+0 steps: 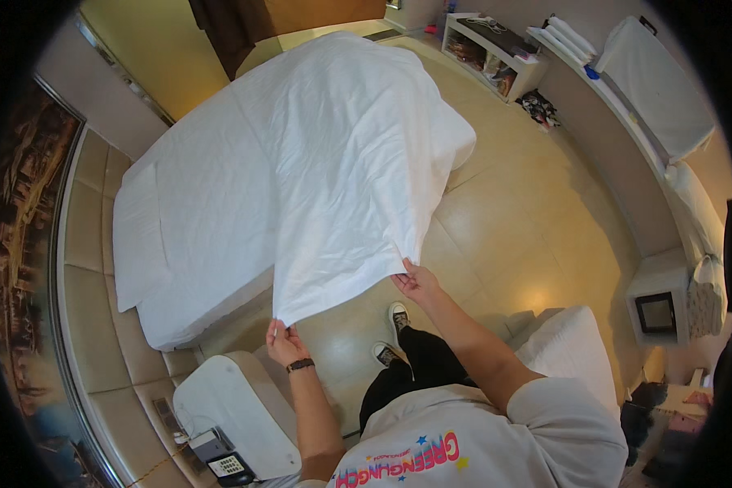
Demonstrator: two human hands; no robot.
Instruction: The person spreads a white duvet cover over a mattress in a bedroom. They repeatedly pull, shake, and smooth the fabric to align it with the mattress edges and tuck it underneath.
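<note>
A white sheet or cover (341, 183) lies spread and wrinkled across a bed, its near edge lifted off the side and stretched between my hands. My left hand (287, 344), with a dark band on the wrist, pinches one corner of that edge beside the bed. Farther right, my right hand (415, 280) grips the edge near its other corner, over the tiled floor. Beneath the cover is the white-sheeted bed (213, 201), with a white pillow (140, 238) by the padded headboard.
A white bedside table (238, 409) with a telephone (230, 468) stands near my left arm. Another white-covered bed or seat (567, 341) is at my right. Tiled floor (500, 213) lies beyond my feet. A low shelf unit (488, 55) and a long wall ledge (616, 104) line the far right.
</note>
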